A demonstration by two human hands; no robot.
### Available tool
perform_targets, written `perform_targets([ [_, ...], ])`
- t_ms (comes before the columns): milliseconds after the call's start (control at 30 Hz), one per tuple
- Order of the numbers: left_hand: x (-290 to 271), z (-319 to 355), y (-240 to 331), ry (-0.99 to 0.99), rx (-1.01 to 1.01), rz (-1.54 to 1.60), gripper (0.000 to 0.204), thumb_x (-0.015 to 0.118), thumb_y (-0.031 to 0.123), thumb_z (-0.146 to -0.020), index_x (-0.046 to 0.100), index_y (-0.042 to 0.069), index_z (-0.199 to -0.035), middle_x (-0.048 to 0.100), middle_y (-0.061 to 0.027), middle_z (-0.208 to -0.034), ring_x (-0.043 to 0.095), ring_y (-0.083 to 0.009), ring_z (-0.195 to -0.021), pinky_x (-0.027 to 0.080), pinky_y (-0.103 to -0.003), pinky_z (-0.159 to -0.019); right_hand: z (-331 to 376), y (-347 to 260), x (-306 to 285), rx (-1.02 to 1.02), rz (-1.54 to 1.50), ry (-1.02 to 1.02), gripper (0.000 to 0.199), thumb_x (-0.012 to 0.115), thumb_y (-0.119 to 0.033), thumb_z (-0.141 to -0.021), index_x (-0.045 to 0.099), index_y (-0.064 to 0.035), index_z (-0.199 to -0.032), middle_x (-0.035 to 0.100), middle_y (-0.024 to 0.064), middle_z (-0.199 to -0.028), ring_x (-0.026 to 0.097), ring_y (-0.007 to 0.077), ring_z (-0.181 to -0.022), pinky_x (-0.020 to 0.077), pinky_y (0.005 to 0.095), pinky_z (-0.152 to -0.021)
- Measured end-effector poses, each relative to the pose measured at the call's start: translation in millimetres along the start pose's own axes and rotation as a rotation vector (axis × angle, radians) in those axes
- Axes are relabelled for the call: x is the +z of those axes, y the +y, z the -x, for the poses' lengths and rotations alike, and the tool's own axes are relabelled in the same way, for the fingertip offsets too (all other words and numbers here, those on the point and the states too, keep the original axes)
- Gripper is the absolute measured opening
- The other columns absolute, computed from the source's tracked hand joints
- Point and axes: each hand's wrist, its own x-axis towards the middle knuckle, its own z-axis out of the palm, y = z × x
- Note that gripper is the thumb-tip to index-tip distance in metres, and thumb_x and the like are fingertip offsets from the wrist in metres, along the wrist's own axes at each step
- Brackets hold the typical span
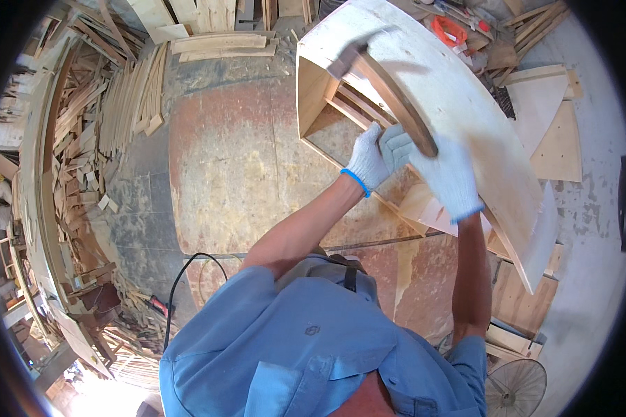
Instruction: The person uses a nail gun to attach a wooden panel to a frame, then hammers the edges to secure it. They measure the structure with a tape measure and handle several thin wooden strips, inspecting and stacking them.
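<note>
Both my hands wear white knit gloves. My right hand (446, 174) grips the wooden handle of a hammer (389, 94), whose dark metal head lies against the top panel of a pale plywood box (466, 104). My left hand (367, 161) rests on the box's front edge, just beside the right hand, fingers curled over the wood. The box is open on its near side, with wooden slats visible inside. It stands tilted on a worn reddish worktable (236, 167).
Heaps of thin wooden strips (97, 118) cover the floor at left. Boards (219, 45) lie behind the table. Plywood offcuts (549, 132) sit at right. A black cable (181, 278) hangs at the table's near edge. A fan (515, 389) stands at lower right.
</note>
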Motion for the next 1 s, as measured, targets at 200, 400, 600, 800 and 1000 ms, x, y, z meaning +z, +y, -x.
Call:
perform_targets([
  [200, -60.0, 80.9, 29.1, 0.733, -0.078, -0.359, 0.05, 0.035, 0.038, -0.106, 0.052, -0.002, -0.131, 0.062, -0.0196, -0.129, 0.062, -0.036, -0.116, 0.049, -0.048, -0.103, 147.8, 17.6, 39.4, 0.704, -0.651, -0.308, 0.021, 0.069, -0.018, -0.089, 0.069, 0.0005, -0.098, 0.066, 0.0081, -0.075, 0.06, 0.0143, -0.065, 0.0495, 0.0317, -0.062],
  [400, -164.7, 190.4, 47.5, 0.703, -0.405, -0.612, 0.047, 0.038, 0.039, -0.106, 0.052, -0.001, -0.125, 0.059, -0.0222, -0.131, 0.059, -0.0391, -0.116, 0.046, -0.051, -0.105, 267.4, 88.1, 201.9, 1.207, -1.226, -0.399, 0.015, 0.066, -0.015, -0.089, 0.065, -0.0002, -0.086, 0.064, 0.0036, -0.072, 0.056, 0.0133, -0.056, 0.0464, 0.0304, -0.05],
  [600, -140.4, 207.4, 31.3, 1.064, -0.585, -0.669, 0.042, 0.04, 0.035, -0.107, 0.05, 0.0, -0.127, 0.061, -0.0239, -0.123, 0.064, -0.0391, -0.106, 0.054, -0.052, -0.095, 370.9, 158.8, 311.3, 1.632, -1.6, -0.016, 0.013, 0.061, -0.013, -0.092, 0.052, -0.0101, -0.083, 0.056, 0.004, -0.065, 0.054, 0.0182, -0.053, 0.0494, 0.0369, -0.05],
  [800, -120.8, 182.2, 34.5, 1.101, -0.553, -0.854, 0.039, 0.042, 0.034, -0.106, 0.051, 0.002, -0.126, 0.064, -0.0214, -0.122, 0.066, -0.036, -0.103, 0.056, -0.051, -0.091, 472.7, 185.7, 348.6, 1.71, -1.604, 0.2, 0.015, 0.059, -0.018, -0.096, 0.053, -0.0107, -0.084, 0.058, 0.0026, -0.067, 0.057, 0.0176, -0.055, 0.0505, 0.0348, -0.052],
  [1000, -105.9, 122.1, -12.2, 0.908, -0.684, -0.986, 0.037, 0.048, 0.032, -0.104, 0.052, 0.002, -0.125, 0.066, -0.0211, -0.117, 0.067, -0.0362, -0.101, 0.056, -0.049, -0.091, 522.3, 198.4, 376.2, 1.638, -2.206, 0.486, 0.015, 0.058, -0.018, -0.099, 0.05, -0.0107, -0.089, 0.055, 0.0019, -0.066, 0.055, 0.0159, -0.05, 0.0499, 0.0317, -0.044],
])
